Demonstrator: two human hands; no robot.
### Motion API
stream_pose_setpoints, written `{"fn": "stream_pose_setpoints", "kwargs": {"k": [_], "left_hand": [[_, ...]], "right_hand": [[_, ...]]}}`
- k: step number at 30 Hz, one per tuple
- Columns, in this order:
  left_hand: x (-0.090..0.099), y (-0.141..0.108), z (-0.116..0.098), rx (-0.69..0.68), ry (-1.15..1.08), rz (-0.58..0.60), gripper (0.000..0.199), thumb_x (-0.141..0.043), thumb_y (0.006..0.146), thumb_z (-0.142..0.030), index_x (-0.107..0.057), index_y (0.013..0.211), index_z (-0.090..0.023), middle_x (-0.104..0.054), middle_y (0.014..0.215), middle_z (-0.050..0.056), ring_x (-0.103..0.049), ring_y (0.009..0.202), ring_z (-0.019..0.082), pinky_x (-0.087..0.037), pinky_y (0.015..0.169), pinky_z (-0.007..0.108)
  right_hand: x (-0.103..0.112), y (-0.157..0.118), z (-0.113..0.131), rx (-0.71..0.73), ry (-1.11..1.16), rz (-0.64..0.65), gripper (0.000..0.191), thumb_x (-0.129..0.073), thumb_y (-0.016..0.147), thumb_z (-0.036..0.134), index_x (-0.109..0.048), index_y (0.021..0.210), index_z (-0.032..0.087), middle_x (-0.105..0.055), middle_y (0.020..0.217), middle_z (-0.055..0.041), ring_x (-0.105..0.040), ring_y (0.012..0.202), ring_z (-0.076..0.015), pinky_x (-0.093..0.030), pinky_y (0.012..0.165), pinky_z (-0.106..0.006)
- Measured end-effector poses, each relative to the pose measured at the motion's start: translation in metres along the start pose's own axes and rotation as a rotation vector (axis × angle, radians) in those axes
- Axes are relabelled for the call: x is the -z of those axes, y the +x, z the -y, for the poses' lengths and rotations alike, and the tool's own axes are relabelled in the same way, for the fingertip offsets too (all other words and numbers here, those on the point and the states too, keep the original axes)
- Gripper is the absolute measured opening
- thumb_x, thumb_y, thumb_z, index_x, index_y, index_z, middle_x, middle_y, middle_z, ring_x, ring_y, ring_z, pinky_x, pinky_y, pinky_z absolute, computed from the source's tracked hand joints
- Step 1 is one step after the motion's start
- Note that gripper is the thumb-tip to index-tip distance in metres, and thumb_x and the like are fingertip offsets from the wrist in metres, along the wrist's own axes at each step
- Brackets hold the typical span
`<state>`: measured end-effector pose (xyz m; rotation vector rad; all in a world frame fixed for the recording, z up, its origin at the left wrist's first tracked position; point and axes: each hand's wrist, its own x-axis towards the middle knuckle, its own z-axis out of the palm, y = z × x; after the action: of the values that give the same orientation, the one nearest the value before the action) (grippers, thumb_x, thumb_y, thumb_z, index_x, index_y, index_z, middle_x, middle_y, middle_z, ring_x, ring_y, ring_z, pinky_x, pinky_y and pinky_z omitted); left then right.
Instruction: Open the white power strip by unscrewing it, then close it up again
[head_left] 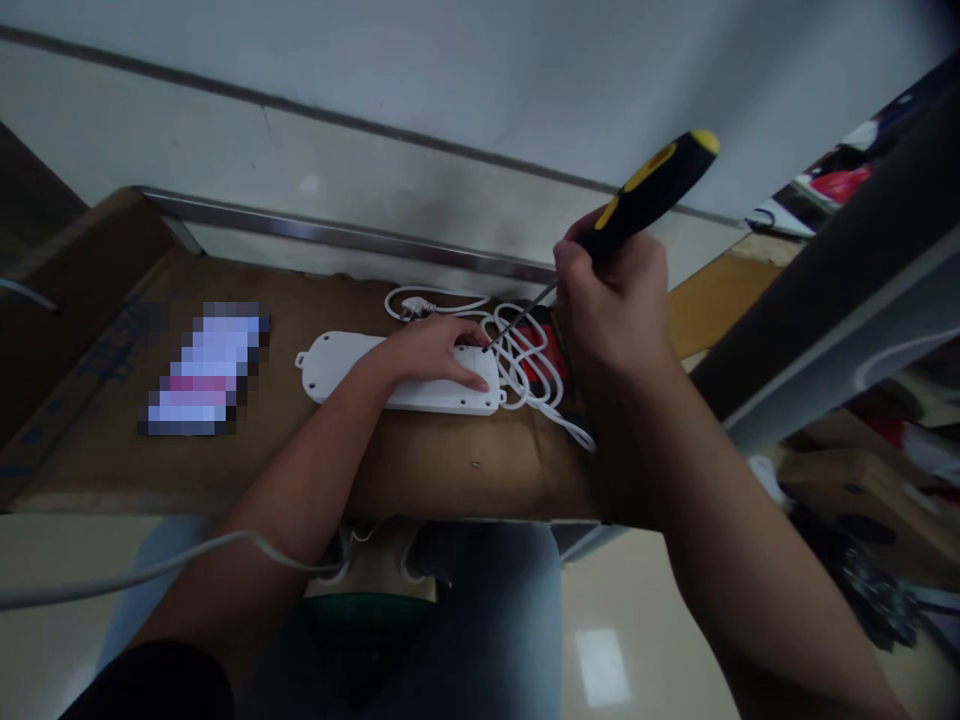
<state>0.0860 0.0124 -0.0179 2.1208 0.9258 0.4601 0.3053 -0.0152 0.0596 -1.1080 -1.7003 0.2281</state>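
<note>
A white power strip [345, 365] lies back side up on the brown cardboard surface [420, 455], with small dark screw holes along its edges. My left hand [431, 355] rests over its right half, fingers gripping it from above. In my right hand [619, 295] is a screwdriver [649, 185] with a black and yellow handle, tilted so that its shaft slants down to the left. The tip meets a hole near the strip's upper right end. Beside that end, the white cord [536, 360] lies in loose coils, its plug [415, 307] behind the strip.
A lit phone [206, 370], its screen blurred out, lies at the left. Under the cord is a red and black object [547, 350], partly hidden. A tiny screw-like piece [475, 464] lies near the front edge. A pale wall stands behind; a dark post [810, 240] rises at right.
</note>
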Motion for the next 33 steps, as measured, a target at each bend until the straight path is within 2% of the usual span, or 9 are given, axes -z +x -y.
{"fn": "stream_pose_setpoints", "kwargs": {"k": [9, 16, 27, 33], "left_hand": [[-0.001, 0.002, 0.003, -0.008, 0.004, 0.002, 0.071, -0.093, 0.063, -0.053, -0.075, 0.125, -0.022, -0.077, 0.132, 0.011, -0.072, 0.119, 0.031, -0.053, 0.104, 0.04], [0.001, 0.002, 0.0, 0.007, 0.012, 0.044, 0.073, -0.092, 0.066, -0.052, -0.073, 0.128, -0.019, -0.075, 0.134, 0.011, -0.071, 0.122, 0.029, -0.051, 0.106, 0.038], [0.0, 0.001, -0.001, 0.002, 0.024, 0.032, 0.07, -0.092, 0.067, -0.049, -0.073, 0.128, -0.019, -0.076, 0.133, 0.01, -0.071, 0.12, 0.029, -0.051, 0.103, 0.037], [0.001, 0.0, -0.002, 0.005, 0.016, 0.028, 0.07, -0.094, 0.067, -0.046, -0.073, 0.128, -0.019, -0.076, 0.133, 0.011, -0.071, 0.121, 0.029, -0.052, 0.104, 0.037]], "right_hand": [[-0.001, 0.0, -0.007, 0.019, 0.012, -0.011, 0.031, -0.066, 0.095, 0.057, -0.062, 0.09, 0.027, -0.052, 0.071, 0.0032, -0.05, 0.065, -0.0152, -0.047, 0.067, -0.036], [0.003, 0.0, 0.0, -0.015, -0.038, 0.001, 0.023, -0.065, 0.098, 0.046, -0.062, 0.09, 0.025, -0.054, 0.074, 0.0018, -0.052, 0.068, -0.0149, -0.047, 0.071, -0.035], [0.006, 0.002, 0.004, -0.041, -0.022, -0.042, 0.018, -0.068, 0.098, 0.04, -0.063, 0.089, 0.025, -0.056, 0.074, 0.0017, -0.052, 0.063, -0.0135, -0.049, 0.067, -0.033], [0.005, 0.001, 0.002, -0.028, -0.019, -0.003, 0.017, -0.066, 0.097, 0.038, -0.061, 0.089, 0.024, -0.053, 0.071, 0.0033, -0.051, 0.063, -0.0127, -0.047, 0.066, -0.031]]}}
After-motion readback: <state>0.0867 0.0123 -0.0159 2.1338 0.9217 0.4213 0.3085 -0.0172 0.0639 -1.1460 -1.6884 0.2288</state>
